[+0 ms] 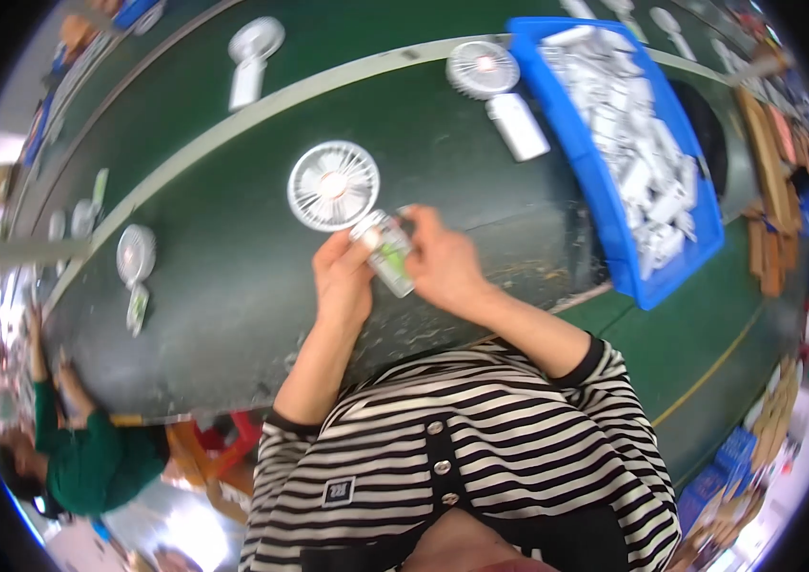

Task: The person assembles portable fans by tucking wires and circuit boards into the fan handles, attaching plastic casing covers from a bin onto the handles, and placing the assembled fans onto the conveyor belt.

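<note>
Our left hand [343, 281] pinches handle [385, 253] of white fan [336, 187] at left edge; our right hand [447, 267] curls against right edge, blurred, whether gripping we cannot tell. Fan held over dark surface [223, 315], round end toward 11 o'clock, green showing in handle. From our hands: second fan [516, 124] at 1 o'clock; third fan [137, 257] at 9 o'clock; blue bin [574, 148] of white parts [626, 143] at 2 o'clock; past pale strip [347, 76], fourth fan [247, 81] at 11 o'clock; co-worker [104, 467] in green, 8 o'clock.
</note>
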Demonstrator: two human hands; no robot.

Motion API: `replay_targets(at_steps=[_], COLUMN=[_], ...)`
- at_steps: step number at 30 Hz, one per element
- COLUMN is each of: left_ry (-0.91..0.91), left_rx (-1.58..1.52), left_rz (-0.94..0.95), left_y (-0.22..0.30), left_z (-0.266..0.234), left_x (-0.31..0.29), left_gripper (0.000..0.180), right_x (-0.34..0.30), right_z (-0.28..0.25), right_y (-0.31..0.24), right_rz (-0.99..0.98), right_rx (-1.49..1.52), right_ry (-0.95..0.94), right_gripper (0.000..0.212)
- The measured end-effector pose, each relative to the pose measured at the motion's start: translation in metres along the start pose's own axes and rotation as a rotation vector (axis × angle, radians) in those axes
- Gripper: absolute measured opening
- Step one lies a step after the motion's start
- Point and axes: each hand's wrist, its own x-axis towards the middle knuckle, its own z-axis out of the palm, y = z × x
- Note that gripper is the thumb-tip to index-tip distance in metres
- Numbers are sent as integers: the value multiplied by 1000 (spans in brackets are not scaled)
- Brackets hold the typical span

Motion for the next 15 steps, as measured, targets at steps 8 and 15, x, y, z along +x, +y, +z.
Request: replay_targets(at_steps=[8, 15], left_ry=[-1, -61], left_rx=[25, 4], left_rz=[-95, -187], left_y=[-12, -8], left_z=[-6, -9], left_x=[4, 10], left_gripper=[26, 26], right_x=[-12, -11], right_z=[-13, -125], right_y=[2, 33], right_rz=[-18, -120], right_rx=[3, -126], right_ry=[-140, 302], right_gripper=[41, 25])
